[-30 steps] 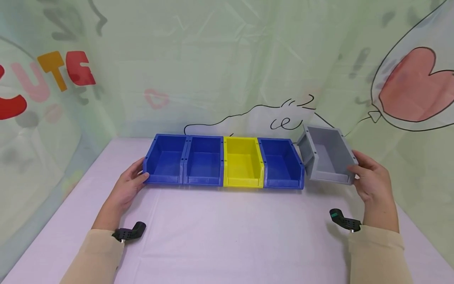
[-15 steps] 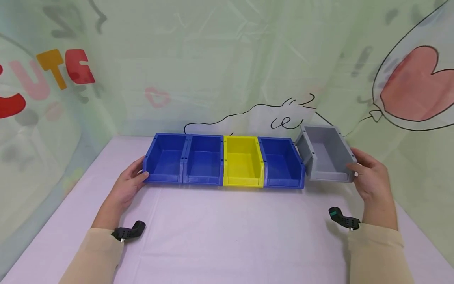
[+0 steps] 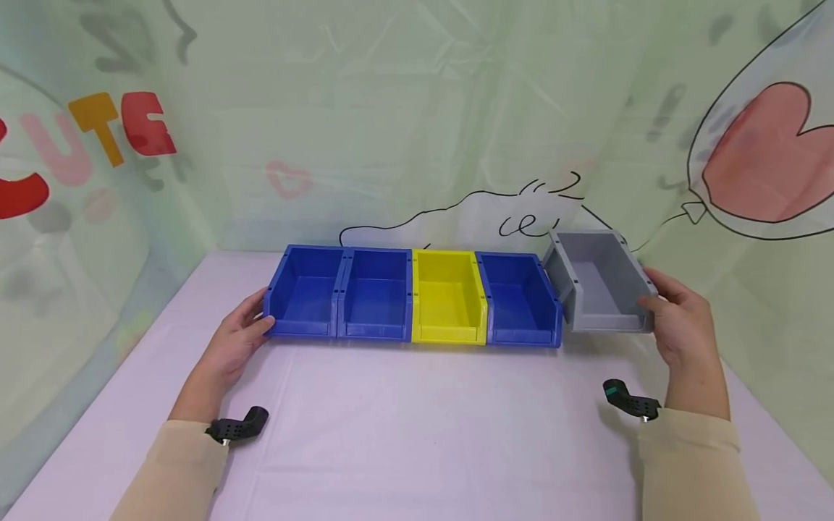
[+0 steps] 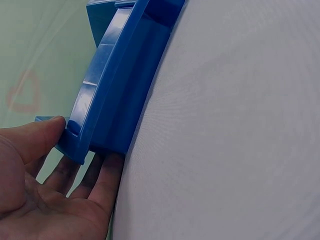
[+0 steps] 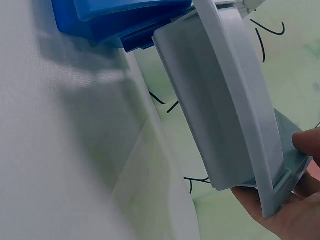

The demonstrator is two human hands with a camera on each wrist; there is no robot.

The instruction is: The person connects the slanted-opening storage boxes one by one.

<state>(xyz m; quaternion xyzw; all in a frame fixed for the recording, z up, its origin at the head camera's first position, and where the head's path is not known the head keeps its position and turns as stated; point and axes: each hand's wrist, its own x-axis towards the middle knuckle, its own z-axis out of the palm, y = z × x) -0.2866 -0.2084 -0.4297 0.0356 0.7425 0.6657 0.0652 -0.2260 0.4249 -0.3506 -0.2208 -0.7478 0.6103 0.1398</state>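
Four-sided open-front storage bins stand side by side in the head view. My left hand [image 3: 236, 340] grips the outer side of the leftmost blue bin [image 3: 302, 297], thumb at its front corner and fingers beneath in the left wrist view. A second blue bin [image 3: 376, 297], a yellow bin [image 3: 448, 298] and a third blue bin [image 3: 517, 300] follow to the right. My right hand [image 3: 685, 325] holds a grey bin [image 3: 602, 286] by its right wall, thumb over the rim. The grey bin is raised above the table, its left wall close against the third blue bin.
A white cloth covers the table [image 3: 423, 427]. Behind it hangs a pale green printed curtain [image 3: 391, 108] with letters, hearts and a balloon drawing. A black wrist camera [image 3: 239, 424] sits on the left sleeve and another black camera [image 3: 630, 402] on the right.
The grey bin has turned slightly, its front now more level and squarer to the row, and my right hand has moved up a little with it. My left hand stays put.
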